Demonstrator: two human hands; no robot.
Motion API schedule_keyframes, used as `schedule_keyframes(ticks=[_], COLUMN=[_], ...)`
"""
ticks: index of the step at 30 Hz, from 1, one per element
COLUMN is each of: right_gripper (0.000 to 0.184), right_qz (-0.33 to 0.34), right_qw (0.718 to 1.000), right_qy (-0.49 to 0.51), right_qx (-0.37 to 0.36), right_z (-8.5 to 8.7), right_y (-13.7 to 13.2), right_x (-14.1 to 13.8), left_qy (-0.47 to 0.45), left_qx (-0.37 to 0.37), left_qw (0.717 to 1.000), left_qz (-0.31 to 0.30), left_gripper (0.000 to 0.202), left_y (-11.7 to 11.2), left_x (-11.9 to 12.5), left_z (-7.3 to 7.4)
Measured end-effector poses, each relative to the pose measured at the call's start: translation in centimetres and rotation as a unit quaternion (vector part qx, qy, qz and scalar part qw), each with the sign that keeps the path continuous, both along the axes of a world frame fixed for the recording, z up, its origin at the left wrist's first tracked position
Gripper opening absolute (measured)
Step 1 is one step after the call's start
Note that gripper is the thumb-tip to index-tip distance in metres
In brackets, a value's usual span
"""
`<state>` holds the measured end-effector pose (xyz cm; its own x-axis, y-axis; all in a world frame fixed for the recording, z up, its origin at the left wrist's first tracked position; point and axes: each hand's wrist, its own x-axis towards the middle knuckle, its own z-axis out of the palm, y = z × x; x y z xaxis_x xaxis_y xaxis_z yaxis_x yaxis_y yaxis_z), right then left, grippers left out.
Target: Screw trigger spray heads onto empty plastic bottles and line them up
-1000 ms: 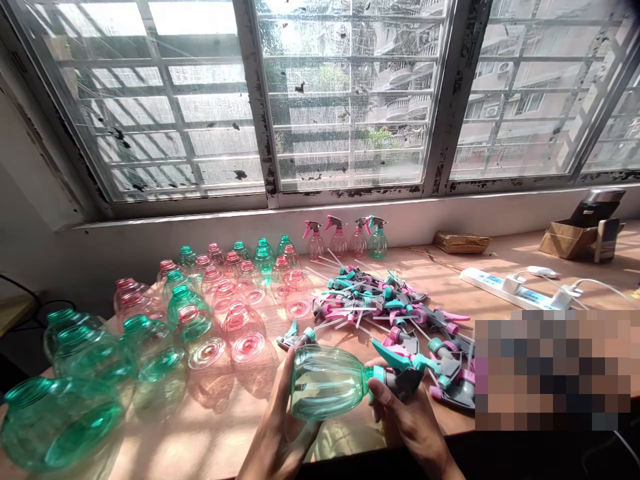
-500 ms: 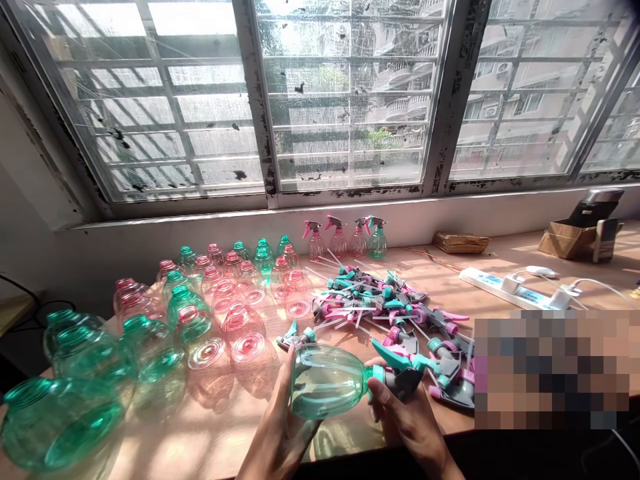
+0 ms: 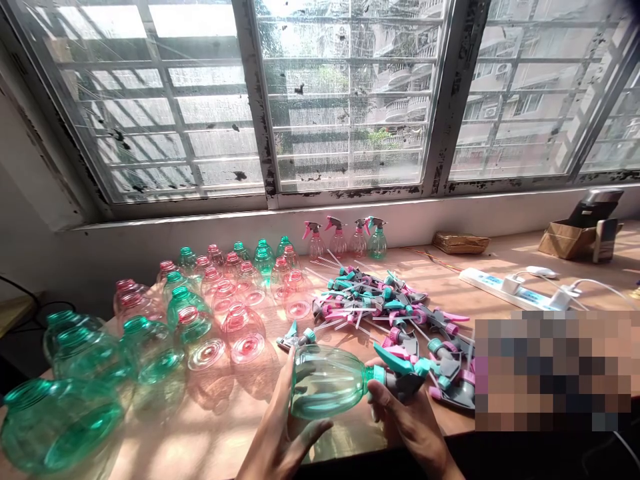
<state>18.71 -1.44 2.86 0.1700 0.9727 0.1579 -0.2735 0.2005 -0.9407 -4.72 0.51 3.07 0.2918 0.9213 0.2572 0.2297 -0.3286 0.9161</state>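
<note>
A see-through green spray bottle point(image 3: 327, 383) lies sideways between my hands, its base to the left. My left hand point(image 3: 280, 420) supports it at the base end, with the thumb stretched out below the bottle and the other fingers largely hidden behind it. A grey and teal trigger sprayer point(image 3: 407, 373) sits on the bottle's neck. My right hand point(image 3: 405, 413) grips its teal collar, thumb on the near side. Just beyond the bottle lies a loose teal and grey sprayer head point(image 3: 295, 338). A heap of pink, teal and grey sprayer heads point(image 3: 375, 297) spreads behind my hands.
Several open green bottles point(image 3: 153, 347) and pink bottles point(image 3: 245, 330) stand on the left of the wooden table. Bottles with sprayers point(image 3: 337, 240) line the wall under the window. On the right are a white power strip point(image 3: 510, 289) and a cardboard box point(image 3: 565, 240).
My left thumb has moved away from the bottle and now sticks out beneath it. The bottle has turned slightly about its length. My right hand stays at the collar.
</note>
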Motion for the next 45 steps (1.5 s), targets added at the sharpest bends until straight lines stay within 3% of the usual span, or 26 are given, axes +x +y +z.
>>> schedule_keyframes(ticks=[4, 13, 19, 26, 30, 37, 42, 45], right_gripper=[0.047, 0.047, 0.045, 0.047, 0.047, 0.047, 0.044, 0.046], right_qz=[0.004, 0.009, 0.009, 0.010, 0.011, 0.009, 0.010, 0.006], right_qw=[1.000, 1.000, 1.000, 1.000, 1.000, 1.000, 1.000, 1.000], right_qy=[-0.003, 0.001, 0.019, -0.002, -0.010, -0.003, -0.012, -0.017], right_qx=[0.001, 0.000, 0.020, 0.012, 0.009, 0.005, 0.012, 0.011], right_z=[0.0, -0.3, 0.4, 0.1, -0.1, -0.2, -0.3, -0.4], right_y=[-0.1, -0.1, -0.1, 0.0, 0.1, 0.0, 0.1, 0.3], right_x=[0.1, 0.1, -0.1, 0.1, 0.2, 0.1, 0.2, 0.2], left_qy=[-0.043, -0.034, -0.026, -0.014, 0.006, 0.003, 0.006, -0.005], left_qx=[-0.051, -0.032, 0.030, 0.000, -0.016, 0.043, -0.009, -0.018], left_qw=[0.998, 0.999, 0.999, 1.000, 1.000, 0.999, 1.000, 1.000], left_qz=[0.007, -0.019, 0.004, 0.001, -0.003, 0.021, 0.022, 0.009], left_gripper=[0.095, 0.099, 0.095, 0.104, 0.095, 0.088, 0.109, 0.105], left_y=[-0.2, -0.7, -0.2, -0.9, -1.0, -0.1, -0.5, -0.7], left_x=[0.1, -0.4, 0.1, -0.1, -0.4, 0.1, 0.0, -0.1], left_z=[-0.6, 0.2, -0.3, 0.1, 0.5, -1.0, -0.8, -0.2])
